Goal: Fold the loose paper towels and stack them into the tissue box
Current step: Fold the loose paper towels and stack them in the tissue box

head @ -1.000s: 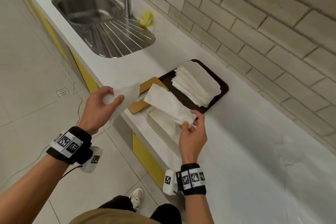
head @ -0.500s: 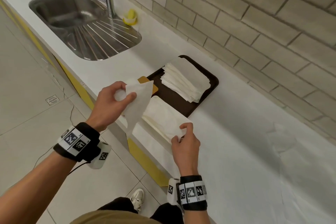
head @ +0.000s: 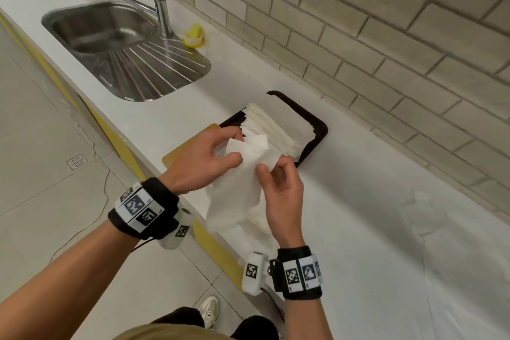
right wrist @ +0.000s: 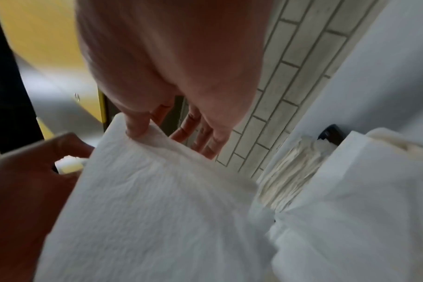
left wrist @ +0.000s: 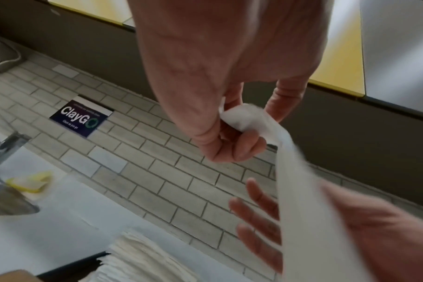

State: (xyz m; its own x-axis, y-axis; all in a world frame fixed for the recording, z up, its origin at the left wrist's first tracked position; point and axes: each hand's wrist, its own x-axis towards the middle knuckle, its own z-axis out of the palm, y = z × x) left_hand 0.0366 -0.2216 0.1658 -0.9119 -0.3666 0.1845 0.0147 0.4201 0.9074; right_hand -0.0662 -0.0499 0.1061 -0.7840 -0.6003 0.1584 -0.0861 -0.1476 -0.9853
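A loose white paper towel (head: 237, 196) hangs between both hands over the counter's front edge. My left hand (head: 234, 146) pinches its upper left corner, with the towel's corner (left wrist: 244, 122) bunched between thumb and fingers. My right hand (head: 271, 165) pinches the upper right edge; the thumb presses on the towel (right wrist: 157, 200) and the other fingers spread behind it. The white tissue box (head: 259, 219) sits below the sheet, mostly hidden. A stack of paper towels (head: 278, 127) lies on a dark tray (head: 318, 125) just beyond.
A tan wooden lid (head: 176, 154) lies left of the box, partly under my left hand. Further left are a steel sink (head: 110, 33) with a tap (head: 161, 11) and a yellow sponge holder (head: 194, 34). A brick wall (head: 358, 36) backs the counter.
My right hand let go of the folded towel it laid in the box and came up to the sheet my left hand held. Both hands now hold that sheet.
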